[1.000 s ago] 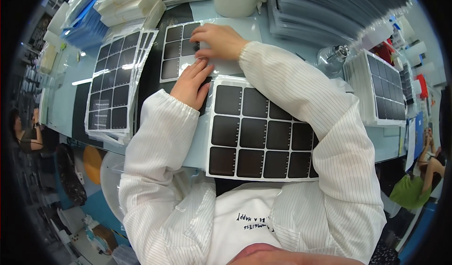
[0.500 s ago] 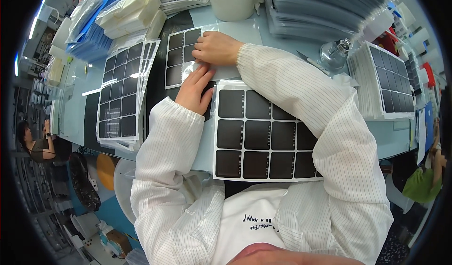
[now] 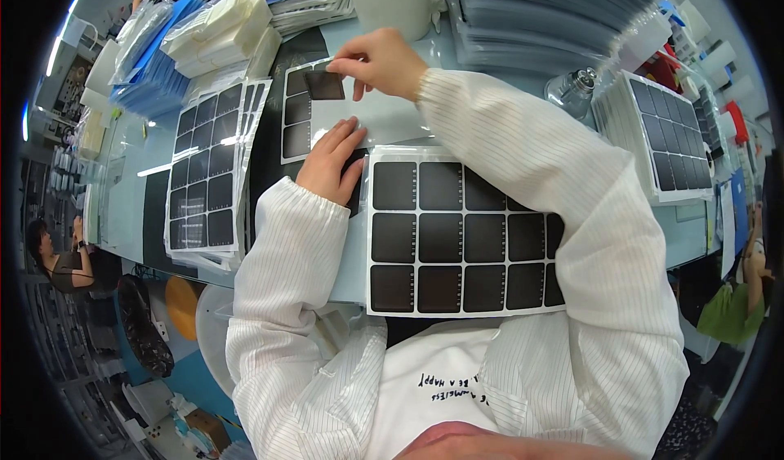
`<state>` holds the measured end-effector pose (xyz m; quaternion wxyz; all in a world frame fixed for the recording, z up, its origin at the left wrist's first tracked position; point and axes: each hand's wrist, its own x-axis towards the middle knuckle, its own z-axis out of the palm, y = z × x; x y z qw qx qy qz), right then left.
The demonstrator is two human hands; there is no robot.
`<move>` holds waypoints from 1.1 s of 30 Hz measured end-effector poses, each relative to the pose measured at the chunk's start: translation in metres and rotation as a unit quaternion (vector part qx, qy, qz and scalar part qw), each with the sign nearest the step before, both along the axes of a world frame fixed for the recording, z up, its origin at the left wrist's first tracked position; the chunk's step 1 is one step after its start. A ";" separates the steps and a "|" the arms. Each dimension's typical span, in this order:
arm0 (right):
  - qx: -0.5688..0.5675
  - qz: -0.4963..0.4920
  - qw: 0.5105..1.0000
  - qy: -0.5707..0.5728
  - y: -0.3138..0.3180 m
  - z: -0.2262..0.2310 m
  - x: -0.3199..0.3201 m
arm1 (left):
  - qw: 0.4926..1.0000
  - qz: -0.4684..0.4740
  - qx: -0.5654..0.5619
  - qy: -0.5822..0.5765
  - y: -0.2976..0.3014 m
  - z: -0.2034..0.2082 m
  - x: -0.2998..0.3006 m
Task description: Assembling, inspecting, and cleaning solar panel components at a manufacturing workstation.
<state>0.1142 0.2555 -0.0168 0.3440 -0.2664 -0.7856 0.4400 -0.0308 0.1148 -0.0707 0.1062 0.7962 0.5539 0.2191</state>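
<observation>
A dark square sticker (image 3: 327, 87) hangs tilted from the pinched thumb and finger of my right hand (image 3: 381, 61). Below it lies a sticker sheet (image 3: 296, 140) with a column of dark squares at its left side and bare whitish backing to the right. My left hand (image 3: 330, 164) rests flat at the lower edge of that backing, fingers stretched out. Nearer to me is a larger sheet of dark square stickers (image 3: 439, 237), its right part covered by my right sleeve.
A stack of sticker sheets (image 3: 204, 166) lies at the left, another stack (image 3: 665, 133) at the right. Beyond my hands stand a white container (image 3: 390, 2) and a tall pile of clear plastic sleeves (image 3: 539, 27). A glass bottle (image 3: 572, 92) with a metal top stands right of centre.
My right hand has risen a little from the sheet and now has a dark square sticker between its fingers. More whitish backing is uncovered. My left hand stays nearly in place.
</observation>
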 end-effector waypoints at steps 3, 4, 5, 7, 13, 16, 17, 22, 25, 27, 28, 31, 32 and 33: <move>-0.079 0.020 0.996 0.041 -0.019 0.029 0.037 | 1.000 0.023 -0.003 -0.006 -0.001 0.004 -0.001; -0.086 0.008 0.995 0.055 -0.030 0.044 0.053 | 1.000 0.026 0.009 -0.012 -0.001 0.005 -0.002; -0.095 0.000 0.993 0.069 -0.040 0.056 0.067 | 0.999 0.037 0.012 -0.016 -0.003 0.005 -0.006; -0.050 -0.032 0.994 0.090 -0.055 0.075 0.103 | 0.998 0.052 0.022 -0.022 -0.001 0.005 -0.010; 0.020 -0.186 0.979 0.077 -0.116 0.092 0.184 | 0.993 0.088 -0.008 -0.075 -0.002 0.006 -0.018; 0.027 -0.247 0.968 0.033 -0.144 0.074 0.218 | 0.993 0.091 0.000 -0.071 -0.004 0.004 -0.017; 0.033 -0.274 0.961 0.023 -0.153 0.067 0.228 | 0.994 0.091 0.011 -0.065 -0.002 0.004 -0.016; 0.099 -0.325 0.941 -0.012 -0.180 0.022 0.270 | 0.988 0.060 0.047 -0.136 0.000 0.014 -0.017; 0.261 -0.308 0.911 -0.090 -0.184 0.005 0.276 | 0.985 0.053 0.050 -0.156 -0.015 0.031 -0.014; 0.312 -0.292 0.898 -0.104 -0.184 0.000 0.281 | 0.985 0.015 0.045 -0.166 -0.026 0.044 -0.004; 0.364 -0.264 0.886 -0.113 -0.183 -0.003 0.282 | 0.984 0.009 0.057 -0.169 -0.036 0.048 0.004; 0.381 -0.250 0.883 -0.114 -0.177 -0.004 0.283 | 0.986 0.003 0.022 -0.163 -0.060 0.053 0.022; 0.395 -0.236 0.881 -0.110 -0.174 -0.005 0.283 | 0.991 -0.026 0.038 -0.124 -0.065 0.054 0.025; 0.393 -0.238 0.881 -0.109 -0.171 -0.006 0.284 | 0.991 -0.015 0.007 -0.135 -0.071 0.051 0.026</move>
